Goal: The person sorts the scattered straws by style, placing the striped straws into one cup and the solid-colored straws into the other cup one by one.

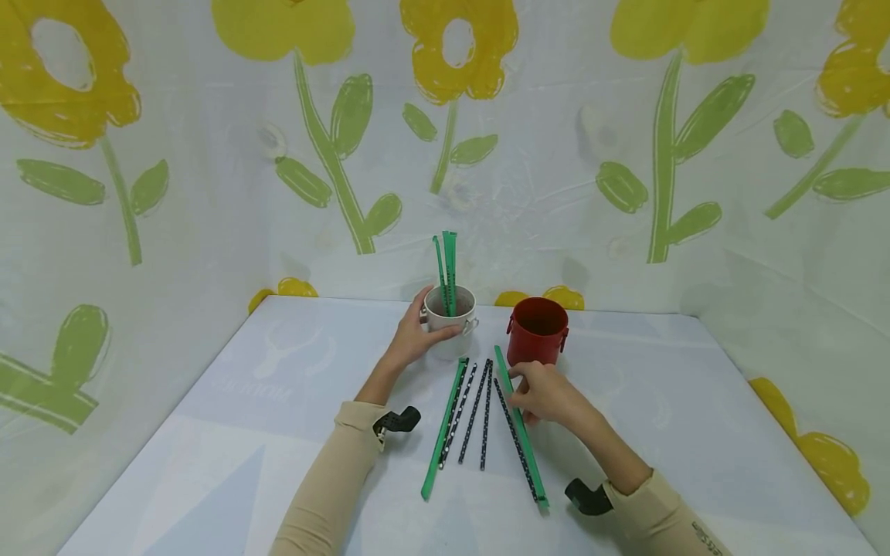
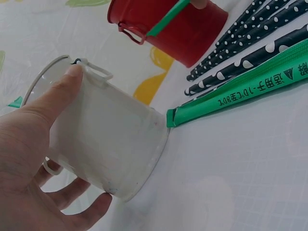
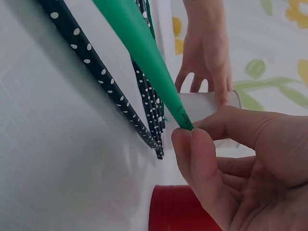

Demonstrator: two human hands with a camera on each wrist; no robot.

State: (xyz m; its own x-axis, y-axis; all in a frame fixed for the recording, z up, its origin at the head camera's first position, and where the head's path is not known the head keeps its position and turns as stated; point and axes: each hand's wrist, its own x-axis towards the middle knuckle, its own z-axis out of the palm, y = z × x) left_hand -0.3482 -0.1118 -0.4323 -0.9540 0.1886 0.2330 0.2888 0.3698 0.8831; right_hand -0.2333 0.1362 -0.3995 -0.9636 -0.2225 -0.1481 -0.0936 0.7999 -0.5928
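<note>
My left hand (image 1: 412,337) grips a small white bucket (image 2: 108,130) at the back middle of the table, thumb at its rim and fingers round its side. Green-wrapped straws (image 1: 450,270) stand upright in it. With finger and thumb, my right hand (image 1: 545,392) pinches one green-wrapped straw (image 3: 144,53), which slants above the table in the right wrist view. A red bucket (image 1: 538,349) stands just behind that hand; I cannot make out its inside. Several black straws with white dots (image 1: 484,417) lie between the hands, next to another green-wrapped straw (image 1: 443,432).
The white table (image 1: 236,432) ends at a back edge against a white cloth (image 1: 528,177) printed with yellow flowers, which also hangs along both sides. Each bucket has small side handles.
</note>
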